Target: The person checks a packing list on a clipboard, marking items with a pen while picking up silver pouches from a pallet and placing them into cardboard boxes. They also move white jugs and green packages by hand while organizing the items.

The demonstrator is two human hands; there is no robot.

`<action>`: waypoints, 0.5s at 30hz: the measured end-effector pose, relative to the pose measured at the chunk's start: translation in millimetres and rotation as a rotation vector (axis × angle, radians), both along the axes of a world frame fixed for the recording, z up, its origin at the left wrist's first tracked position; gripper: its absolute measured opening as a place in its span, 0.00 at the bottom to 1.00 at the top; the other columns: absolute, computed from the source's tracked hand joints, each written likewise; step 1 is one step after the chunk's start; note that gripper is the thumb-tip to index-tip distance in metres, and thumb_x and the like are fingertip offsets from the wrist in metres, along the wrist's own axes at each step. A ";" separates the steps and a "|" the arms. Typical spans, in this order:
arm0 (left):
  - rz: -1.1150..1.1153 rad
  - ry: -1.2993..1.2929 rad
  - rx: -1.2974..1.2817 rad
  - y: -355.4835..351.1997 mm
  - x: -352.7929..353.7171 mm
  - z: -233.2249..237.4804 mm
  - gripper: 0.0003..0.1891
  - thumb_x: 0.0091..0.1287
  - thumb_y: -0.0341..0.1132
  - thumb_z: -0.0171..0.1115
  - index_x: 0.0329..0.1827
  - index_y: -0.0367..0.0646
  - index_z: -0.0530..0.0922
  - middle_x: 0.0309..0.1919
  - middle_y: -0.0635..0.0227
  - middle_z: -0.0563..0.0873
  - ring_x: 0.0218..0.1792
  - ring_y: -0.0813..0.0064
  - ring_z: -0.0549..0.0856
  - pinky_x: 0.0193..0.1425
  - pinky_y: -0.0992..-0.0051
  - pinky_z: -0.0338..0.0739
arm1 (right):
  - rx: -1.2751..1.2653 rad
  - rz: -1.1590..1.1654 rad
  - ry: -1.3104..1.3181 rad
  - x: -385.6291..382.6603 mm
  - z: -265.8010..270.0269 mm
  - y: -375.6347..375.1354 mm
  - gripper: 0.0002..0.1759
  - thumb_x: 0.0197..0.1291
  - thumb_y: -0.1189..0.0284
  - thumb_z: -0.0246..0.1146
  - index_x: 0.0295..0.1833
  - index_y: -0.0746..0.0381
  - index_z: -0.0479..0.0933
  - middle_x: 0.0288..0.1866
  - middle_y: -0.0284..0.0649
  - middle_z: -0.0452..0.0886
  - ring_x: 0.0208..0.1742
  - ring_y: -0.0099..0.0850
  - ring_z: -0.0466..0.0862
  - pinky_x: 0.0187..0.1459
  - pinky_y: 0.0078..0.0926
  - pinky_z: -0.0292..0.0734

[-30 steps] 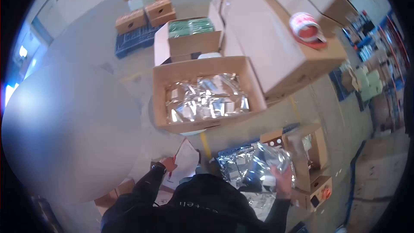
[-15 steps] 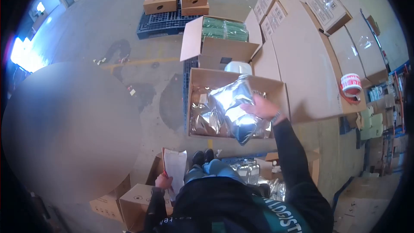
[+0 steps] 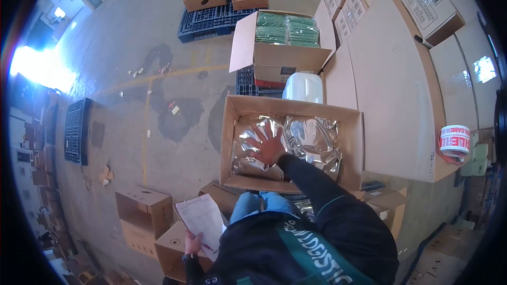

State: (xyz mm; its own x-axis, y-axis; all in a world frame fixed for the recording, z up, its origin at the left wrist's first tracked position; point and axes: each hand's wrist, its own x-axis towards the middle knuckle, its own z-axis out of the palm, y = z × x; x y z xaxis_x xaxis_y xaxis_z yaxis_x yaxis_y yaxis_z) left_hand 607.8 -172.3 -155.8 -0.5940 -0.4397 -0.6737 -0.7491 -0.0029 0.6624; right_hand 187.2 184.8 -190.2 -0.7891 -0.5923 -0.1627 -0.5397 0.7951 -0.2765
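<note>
My right hand point(image 3: 268, 146), fingers spread, lies on a shiny silver foil bag point(image 3: 247, 164) in the left half of an open cardboard box point(image 3: 293, 106). Another silver foil bag point(image 3: 312, 136) fills the right half. At lower left, my left hand point(image 3: 194, 243) grips a clipboard point(image 3: 203, 216) with white paper on it. A thin red pen-like stick point(image 3: 206, 246) shows by its fingers.
Behind the box stand a white plastic jerrycan point(image 3: 304, 87) and an open carton point(image 3: 288, 57) of green wrapped packs. Large cartons point(image 3: 388, 74) rise on the right, with a red-and-white tape roll point(image 3: 454, 142). Blue pallets point(image 3: 77, 132) and small cartons point(image 3: 143, 216) stand on the floor.
The silver bag that my right hand was handling above the box now lies inside it. That hand has moved left and flattened onto a bag. The large blurred shape at left is gone.
</note>
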 end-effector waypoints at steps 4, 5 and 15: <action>-0.036 0.061 -0.146 -8.5 -31.3 38.6 0.15 0.64 0.26 0.64 0.53 0.29 0.81 0.46 0.60 0.89 0.47 0.69 0.87 0.53 0.69 0.79 | 0.062 -0.287 -0.041 8.9 -8.6 -22.3 0.36 0.69 0.41 0.49 0.80 0.31 0.54 0.87 0.34 0.41 0.84 0.61 0.36 0.64 0.91 0.33; -0.033 0.066 -0.137 -15.0 -38.5 38.5 0.15 0.64 0.26 0.64 0.53 0.29 0.81 0.46 0.60 0.89 0.47 0.69 0.87 0.53 0.69 0.79 | 0.058 -0.361 0.020 1.1 -18.5 -33.6 0.35 0.69 0.41 0.49 0.80 0.31 0.54 0.87 0.34 0.40 0.84 0.61 0.37 0.63 0.92 0.33; -0.275 0.126 -0.304 -118.3 -200.6 68.7 0.16 0.66 0.32 0.67 0.51 0.28 0.79 0.43 0.57 0.89 0.43 0.69 0.86 0.52 0.68 0.79 | 0.011 -0.163 -0.238 -7.5 -8.1 -20.0 0.49 0.54 0.32 0.60 0.80 0.30 0.55 0.87 0.37 0.37 0.83 0.61 0.32 0.63 0.93 0.31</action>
